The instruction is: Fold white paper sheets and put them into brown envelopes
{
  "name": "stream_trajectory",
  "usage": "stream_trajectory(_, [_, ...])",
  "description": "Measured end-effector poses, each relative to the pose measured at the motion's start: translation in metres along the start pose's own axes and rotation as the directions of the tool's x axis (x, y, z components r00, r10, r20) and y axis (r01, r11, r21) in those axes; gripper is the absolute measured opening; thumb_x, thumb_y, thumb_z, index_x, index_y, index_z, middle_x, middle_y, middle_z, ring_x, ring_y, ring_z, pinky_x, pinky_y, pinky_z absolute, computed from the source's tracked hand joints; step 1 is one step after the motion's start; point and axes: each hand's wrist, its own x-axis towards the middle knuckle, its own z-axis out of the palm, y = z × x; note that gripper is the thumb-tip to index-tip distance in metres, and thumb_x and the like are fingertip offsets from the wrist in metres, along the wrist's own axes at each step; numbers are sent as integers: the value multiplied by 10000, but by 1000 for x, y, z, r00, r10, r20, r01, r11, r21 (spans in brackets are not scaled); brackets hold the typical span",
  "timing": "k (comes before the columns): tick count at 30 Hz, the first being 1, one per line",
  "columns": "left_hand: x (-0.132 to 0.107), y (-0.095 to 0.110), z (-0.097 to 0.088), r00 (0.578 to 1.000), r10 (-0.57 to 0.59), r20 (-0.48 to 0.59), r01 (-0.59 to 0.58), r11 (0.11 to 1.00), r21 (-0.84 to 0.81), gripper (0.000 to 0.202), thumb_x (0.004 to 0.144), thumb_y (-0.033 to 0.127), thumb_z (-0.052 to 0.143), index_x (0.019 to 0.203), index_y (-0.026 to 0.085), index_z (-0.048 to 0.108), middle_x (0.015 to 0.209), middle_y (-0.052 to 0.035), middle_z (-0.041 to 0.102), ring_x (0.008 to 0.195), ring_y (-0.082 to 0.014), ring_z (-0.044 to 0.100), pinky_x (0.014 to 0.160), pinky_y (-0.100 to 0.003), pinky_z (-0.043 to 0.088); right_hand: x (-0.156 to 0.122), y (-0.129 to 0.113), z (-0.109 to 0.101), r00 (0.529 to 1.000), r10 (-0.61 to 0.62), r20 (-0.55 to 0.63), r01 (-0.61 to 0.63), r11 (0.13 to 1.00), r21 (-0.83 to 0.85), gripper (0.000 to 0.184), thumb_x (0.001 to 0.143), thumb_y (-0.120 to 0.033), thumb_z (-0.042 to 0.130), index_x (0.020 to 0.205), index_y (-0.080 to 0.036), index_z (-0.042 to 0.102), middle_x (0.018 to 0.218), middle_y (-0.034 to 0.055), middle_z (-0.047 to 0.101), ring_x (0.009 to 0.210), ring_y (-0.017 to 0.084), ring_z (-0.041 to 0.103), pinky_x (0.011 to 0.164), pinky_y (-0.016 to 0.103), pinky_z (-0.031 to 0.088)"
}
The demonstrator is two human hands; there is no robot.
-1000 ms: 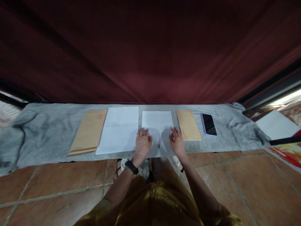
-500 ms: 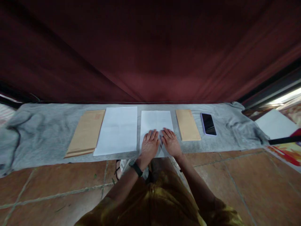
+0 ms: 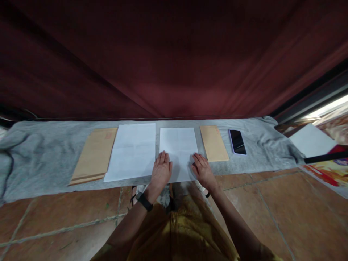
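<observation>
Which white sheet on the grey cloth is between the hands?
The smaller sheet, with the left hand and right hand at its side edges; the larger sheet lies farther left.

A phone [image 3: 237,142] in a pale purple case lay face up on the grey cloth [image 3: 54,152], rumpled towards its ends; behind hung a dark red curtain [image 3: 174,65]; below, I saw brownish-orange floor tiles [image 3: 261,210]; off right, a colourful printed sheet [image 3: 330,175].

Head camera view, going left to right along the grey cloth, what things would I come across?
Larger brown envelope, larger white sheet, smaller white sheet, smaller brown envelope, phone.
</observation>
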Motion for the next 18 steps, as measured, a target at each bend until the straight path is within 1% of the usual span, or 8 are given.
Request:
stream_trajectory(3, [0,-8,3,1000,4,-12,-5,999,-47,469,967,191,429,1396,27,528,1517,-220,484,1442,-310,417,1189,-439,365,-21,-6,-12,990,-113,85,112,994,7,675,973,-445,552,1554,-168,349,1575,163,409,1475,326,342,1182,570,347])
stream_trajectory(4, [0,-9,4,1000,15,-18,-16,998,-59,462,957,150,415,1388,35,536,1510,-213,494,1444,-297,416,1193,-428,364,-27,-8,-15,981,-151,123,152,988,3,710,952,-442,588,1562,-178,337,1587,156,393,1480,329,333,1192,578,326])
stream_trajectory(6, [1,-12,5,999,32,-22,-33,996,-79,480,920,72,399,1377,46,543,1502,-205,505,1448,-278,413,1196,-415,364,-35,-10,-19,967,-194,164,198,980,-5,702,936,-347,602,1567,-197,332,1591,141,393,1477,314,342,1206,577,299])
stream_trajectory(9, [0,-16,4,999,45,-15,-47,992,-118,521,869,15,404,1371,38,541,1505,-218,495,1445,-287,417,1192,-441,375,-39,-8,-20,971,-195,138,196,981,7,680,893,-129,524,1551,-190,364,1557,137,448,1445,268,403,1202,538,329])
stream_trajectory(11, [0,-19,3,998,57,-20,-60,983,-174,540,847,-5,400,1364,41,547,1501,-216,500,1442,-290,420,1195,-462,376,-37,-4,-19,978,-185,99,182,983,32,680,857,-56,484,1523,-175,412,1525,139,486,1421,255,438,1183,517,371])
stream_trajectory(13, [0,-23,2,997,68,-25,-72,970,-233,558,831,-22,388,1354,66,563,1482,-189,531,1433,-272,437,1195,-456,385,-35,-2,-19,982,-175,67,171,984,57,638,860,-42,467,1483,-180,473,1492,130,526,1392,255,473,1157,507,415])
stream_trajectory(15, [0,-27,-1,997,73,-27,-78,961,-264,578,826,-27,377,1352,103,577,1466,-152,558,1415,-242,465,1188,-429,405,-32,-1,-22,984,-169,60,164,983,79,569,891,-56,463,1436,-205,535,1448,108,572,1347,253,521,1128,494,456])
stream_trajectory(18, [0,-37,-8,997,66,-37,-75,936,-344,624,810,-27,362,1365,151,587,1469,-103,566,1386,-204,503,1199,-406,397,-29,-3,-33,987,-150,59,143,983,115,485,933,-82,458,1372,-232,601,1385,80,627,1293,240,571,1107,468,490])
